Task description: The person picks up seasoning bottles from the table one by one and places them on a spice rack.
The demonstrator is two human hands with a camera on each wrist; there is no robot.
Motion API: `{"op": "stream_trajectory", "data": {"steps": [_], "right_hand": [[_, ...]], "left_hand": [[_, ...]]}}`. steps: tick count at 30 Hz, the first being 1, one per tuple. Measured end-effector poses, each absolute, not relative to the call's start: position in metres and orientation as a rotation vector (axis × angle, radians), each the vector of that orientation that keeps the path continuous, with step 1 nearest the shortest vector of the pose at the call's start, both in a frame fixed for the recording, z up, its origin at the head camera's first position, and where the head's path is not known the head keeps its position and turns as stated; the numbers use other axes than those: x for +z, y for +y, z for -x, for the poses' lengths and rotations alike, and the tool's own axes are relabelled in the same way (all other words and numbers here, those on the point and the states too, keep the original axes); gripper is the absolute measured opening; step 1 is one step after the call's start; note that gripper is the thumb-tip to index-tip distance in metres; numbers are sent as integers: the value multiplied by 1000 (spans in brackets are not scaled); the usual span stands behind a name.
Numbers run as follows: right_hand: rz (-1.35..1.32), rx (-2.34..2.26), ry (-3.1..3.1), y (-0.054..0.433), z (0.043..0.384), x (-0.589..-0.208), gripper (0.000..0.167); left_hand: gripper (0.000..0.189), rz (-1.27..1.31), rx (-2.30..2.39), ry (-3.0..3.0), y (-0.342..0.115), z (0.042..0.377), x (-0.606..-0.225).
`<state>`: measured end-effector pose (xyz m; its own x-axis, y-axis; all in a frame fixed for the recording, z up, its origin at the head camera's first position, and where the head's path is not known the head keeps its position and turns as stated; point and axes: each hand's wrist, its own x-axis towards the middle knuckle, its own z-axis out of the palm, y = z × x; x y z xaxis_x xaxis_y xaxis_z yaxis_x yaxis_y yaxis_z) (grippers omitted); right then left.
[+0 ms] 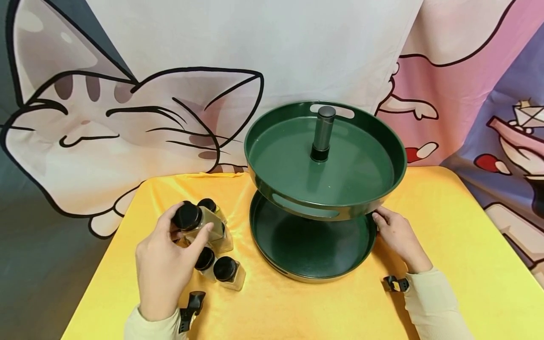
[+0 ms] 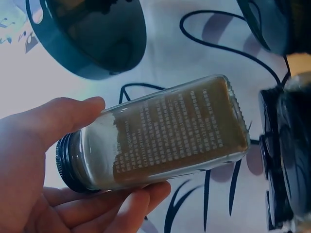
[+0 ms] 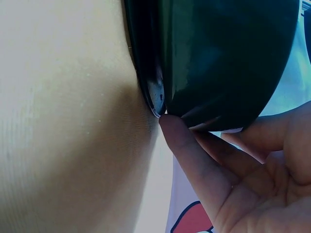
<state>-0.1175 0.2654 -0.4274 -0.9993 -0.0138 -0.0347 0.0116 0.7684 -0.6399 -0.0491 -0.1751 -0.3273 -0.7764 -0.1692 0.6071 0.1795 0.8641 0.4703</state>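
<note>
My left hand grips a square glass spice jar between thumb and fingers. The jar has a black ribbed lid, pale printed lettering and brown powder inside; it lies tilted nearly sideways, lid toward the palm. Several other black-lidded spice jars stand close by, some partly hidden behind it. To their right is a green two-tier round tray with a central post. My right hand pinches the lower tier's right side, fingertips at its wall.
A yellow cloth covers the table. The upper tier overhangs the back of the lower one and has oblong handle slots. Behind the table hangs a cartoon-printed curtain. Both wrists wear black straps.
</note>
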Motion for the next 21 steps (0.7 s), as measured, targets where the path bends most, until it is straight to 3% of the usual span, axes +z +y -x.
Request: {"op": "stream_trajectory", "data": {"steps": [21], "right_hand": [[-15, -1070, 2918, 264, 114, -428, 42]], "left_hand": [[61, 326, -664, -2586, -146, 91, -315]]}}
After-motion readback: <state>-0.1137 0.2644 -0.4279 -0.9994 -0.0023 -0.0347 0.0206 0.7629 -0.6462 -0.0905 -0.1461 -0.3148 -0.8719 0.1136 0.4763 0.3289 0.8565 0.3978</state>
